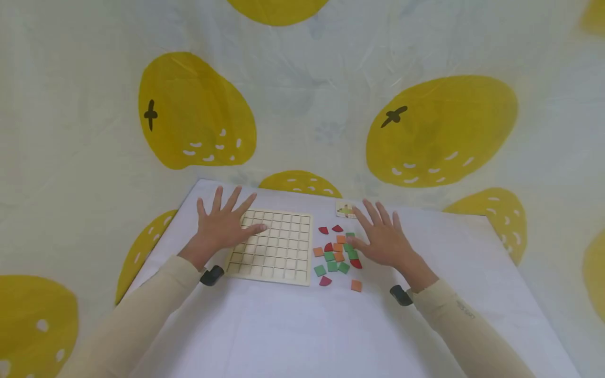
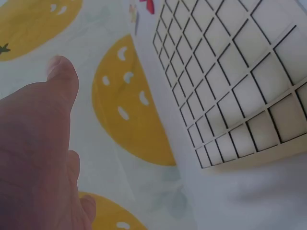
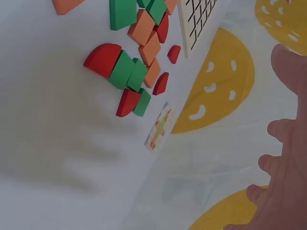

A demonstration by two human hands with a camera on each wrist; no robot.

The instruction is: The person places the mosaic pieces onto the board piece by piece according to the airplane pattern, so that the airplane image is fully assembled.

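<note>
My left hand (image 1: 221, 227) is spread over the left part of a pale wooden grid board (image 1: 279, 252), fingers straight and nothing in them. The board's square cells hold no pieces. To its right lies a loose group of small flat blocks: green squares (image 1: 332, 266), orange squares (image 1: 356, 285) and red quarter-round pieces (image 1: 325, 281). My right hand (image 1: 385, 239) hovers at the right side of this group, fingers splayed and holding nothing. A pattern card (image 1: 346, 209) with a coloured design lies behind the blocks, partly covered by the right fingertips in the head view.
Everything lies on a white-covered table (image 1: 283, 331). Close behind its far edge hangs a pale cloth (image 1: 312, 121) printed with large yellow fruit. A dark wrist camera (image 1: 212, 275) sits at the left wrist, another wrist camera (image 1: 401, 295) at the right.
</note>
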